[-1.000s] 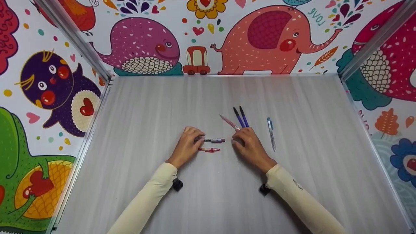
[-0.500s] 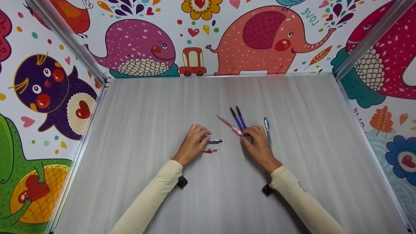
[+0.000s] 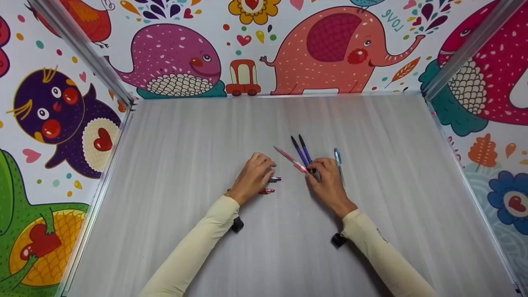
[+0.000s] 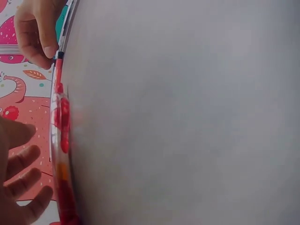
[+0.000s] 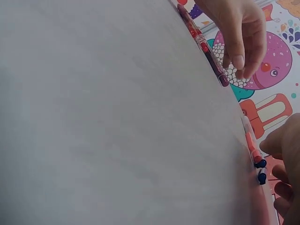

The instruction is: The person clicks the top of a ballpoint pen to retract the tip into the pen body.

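Note:
My left hand point(image 3: 255, 176) lies over two short pens on the grey table point(image 3: 206, 136). Only a dark pen's tip point(image 3: 275, 179) and a red pen's end point(image 3: 267, 191) stick out to its right. Its fingers point(image 5: 236, 35) reach down, relaxed, onto the dark red pen point(image 5: 202, 44). My right hand point(image 3: 326, 179) sits at the near ends of a pink pen point(image 3: 290, 158) and two dark blue pens point(image 3: 302, 148). Its fingers point(image 5: 283, 159) are loosely curled beside the blue caps point(image 5: 260, 169), not around them. A light blue pen point(image 3: 337, 158) runs under its right side.
Cartoon-printed walls point(image 3: 247, 45) with metal corner posts point(image 3: 82, 53) enclose the table on three sides. The grey tabletop stretches bare toward the near edge point(image 3: 280, 264) and on both flanks.
My left hand has slid right and now covers more of the two short pens. My right hand has shifted right and a little away, reaching the light blue pen. The pens themselves barely moved.

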A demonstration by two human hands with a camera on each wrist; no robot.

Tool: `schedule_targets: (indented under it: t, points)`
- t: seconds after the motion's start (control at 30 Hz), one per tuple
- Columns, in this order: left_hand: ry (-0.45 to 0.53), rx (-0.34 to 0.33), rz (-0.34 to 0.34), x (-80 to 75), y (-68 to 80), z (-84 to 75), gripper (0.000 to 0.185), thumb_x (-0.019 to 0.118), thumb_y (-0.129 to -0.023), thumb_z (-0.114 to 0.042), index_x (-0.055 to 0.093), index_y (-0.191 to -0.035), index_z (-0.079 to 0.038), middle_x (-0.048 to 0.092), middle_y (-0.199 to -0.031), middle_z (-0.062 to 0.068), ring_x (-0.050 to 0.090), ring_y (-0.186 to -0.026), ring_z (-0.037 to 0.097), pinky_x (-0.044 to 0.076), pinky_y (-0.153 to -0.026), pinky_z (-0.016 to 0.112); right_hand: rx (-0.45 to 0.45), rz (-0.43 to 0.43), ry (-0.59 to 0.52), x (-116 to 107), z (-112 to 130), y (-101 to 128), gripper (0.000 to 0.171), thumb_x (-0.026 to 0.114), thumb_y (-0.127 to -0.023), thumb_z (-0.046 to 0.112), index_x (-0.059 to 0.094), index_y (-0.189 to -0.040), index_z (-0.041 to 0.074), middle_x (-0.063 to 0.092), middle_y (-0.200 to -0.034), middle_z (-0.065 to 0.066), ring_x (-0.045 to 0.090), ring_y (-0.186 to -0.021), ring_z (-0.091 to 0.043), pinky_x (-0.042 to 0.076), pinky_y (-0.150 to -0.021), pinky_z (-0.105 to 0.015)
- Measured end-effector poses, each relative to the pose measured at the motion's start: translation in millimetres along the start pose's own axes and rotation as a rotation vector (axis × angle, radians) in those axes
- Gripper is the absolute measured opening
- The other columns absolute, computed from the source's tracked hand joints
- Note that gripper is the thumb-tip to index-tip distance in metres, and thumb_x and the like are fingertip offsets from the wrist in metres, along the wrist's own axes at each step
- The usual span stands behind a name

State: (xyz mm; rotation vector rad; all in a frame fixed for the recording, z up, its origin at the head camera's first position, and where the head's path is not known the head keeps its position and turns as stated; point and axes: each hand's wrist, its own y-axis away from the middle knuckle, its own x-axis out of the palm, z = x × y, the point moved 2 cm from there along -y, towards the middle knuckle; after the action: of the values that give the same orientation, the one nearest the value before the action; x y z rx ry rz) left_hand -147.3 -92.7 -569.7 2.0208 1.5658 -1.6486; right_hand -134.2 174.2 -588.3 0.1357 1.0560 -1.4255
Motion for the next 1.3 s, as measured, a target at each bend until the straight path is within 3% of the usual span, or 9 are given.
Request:
schedule_targets:
  t: [0.3, 0.6, 0.93, 1.17, 1.3]
  points:
    - [-0.094, 0.045, 0.022, 8.4, -13.0, 4.6, 0.013, 0.079, -0.101, -0.006, 0.078, -0.115, -0.005, 0.074, -0.114, 0.01, 0.064, -0.112, 0.031, 0.058, -0.094, 0.048, -0.056, -0.02, 0.021, 7.8, 4.1, -3.5, 0.021, 0.09, -0.087, -0.003, 0.078, -0.104, -0.003, 0.068, -0.117, -0.018, 0.058, -0.114, -0.04, 0.047, -0.097, -0.053]
    - [-0.091, 0.05, 0.026, 15.6, -28.3, 12.8, 0.017, 0.078, -0.101, -0.004, 0.078, -0.118, -0.001, 0.073, -0.119, 0.013, 0.064, -0.117, 0.034, 0.057, -0.098, 0.05, -0.04, -0.017, 0.05, 12.3, 2.8, -8.1, 0.021, 0.091, -0.088, -0.001, 0.078, -0.104, -0.003, 0.067, -0.118, -0.019, 0.058, -0.116, -0.041, 0.047, -0.1, -0.055]
    - [-0.122, 0.047, 0.083, 22.8, -40.4, 14.8, 0.022, 0.079, -0.101, -0.006, 0.077, -0.123, -0.003, 0.071, -0.127, 0.014, 0.062, -0.123, 0.033, 0.057, -0.1, 0.053, -0.009, -0.022, 0.06, 15.1, -0.1, -7.9, 0.021, 0.09, -0.088, -0.001, 0.077, -0.104, -0.003, 0.065, -0.114, -0.019, 0.056, -0.115, -0.041, 0.046, -0.097, -0.054]
    - [-0.126, 0.102, 0.044, 36.9, -43.4, 30.8, 0.022, 0.077, -0.102, -0.01, 0.075, -0.123, -0.006, 0.07, -0.126, 0.011, 0.061, -0.121, 0.031, 0.057, -0.099, 0.052, 0.018, -0.016, 0.061, 16.0, 1.1, -9.4, 0.02, 0.09, -0.089, 0.001, 0.077, -0.104, -0.003, 0.064, -0.114, -0.019, 0.055, -0.114, -0.042, 0.045, -0.096, -0.056]
    - [-0.129, 0.071, 0.092, 32.9, -47.3, 32.9, 0.027, 0.078, -0.103, -0.012, 0.074, -0.129, -0.004, 0.07, -0.128, 0.013, 0.061, -0.123, 0.033, 0.056, -0.102, 0.053, 0.035, 0.002, 0.055, 17.1, 0.9, -9.3, 0.019, 0.089, -0.09, 0.002, 0.078, -0.104, -0.002, 0.063, -0.115, -0.018, 0.055, -0.115, -0.041, 0.045, -0.097, -0.055]
